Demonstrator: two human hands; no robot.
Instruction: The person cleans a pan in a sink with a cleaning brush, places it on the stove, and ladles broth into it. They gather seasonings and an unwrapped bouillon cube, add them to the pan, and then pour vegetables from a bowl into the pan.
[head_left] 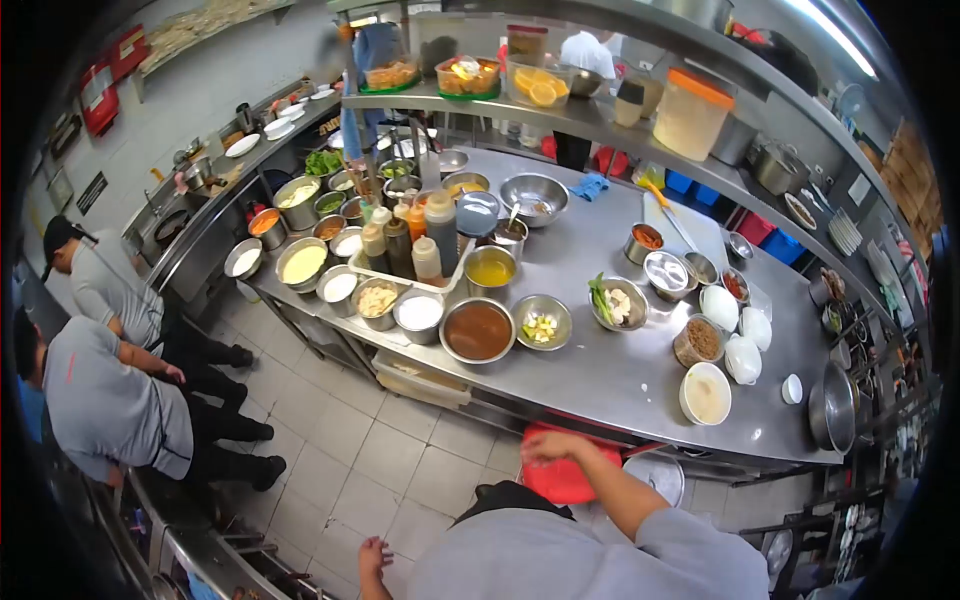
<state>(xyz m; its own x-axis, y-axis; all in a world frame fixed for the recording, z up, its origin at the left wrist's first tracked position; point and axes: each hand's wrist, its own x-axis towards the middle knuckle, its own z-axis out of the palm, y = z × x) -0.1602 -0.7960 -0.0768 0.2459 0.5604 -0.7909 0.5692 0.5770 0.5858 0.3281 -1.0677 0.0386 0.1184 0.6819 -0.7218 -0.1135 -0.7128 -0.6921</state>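
Note:
My right hand [548, 447] reaches forward at waist height, in front of the steel table [600, 385] and above a round red lid or stool top [560, 472]. Its fingers are loosely bent and apart, with nothing visible in them. Low at my side hangs my left hand [375, 555], its fingers slightly curled, over the tiled floor. It appears to hold nothing. On the table nearest my hands are a bowl of brown sauce [477, 331], a bowl of cut yellow-green pieces [541, 324] and a bowl with green leaves and pale pieces [619, 303].
Squeeze bottles [425, 258] stand in a white tray, surrounded by several metal food containers. A knife with a yellow handle [672, 215] lies on a white cutting board [700, 228]. White bowls [742, 360] sit at right. Two co-workers [110, 390] stand at left. A shelf [560, 115] spans overhead.

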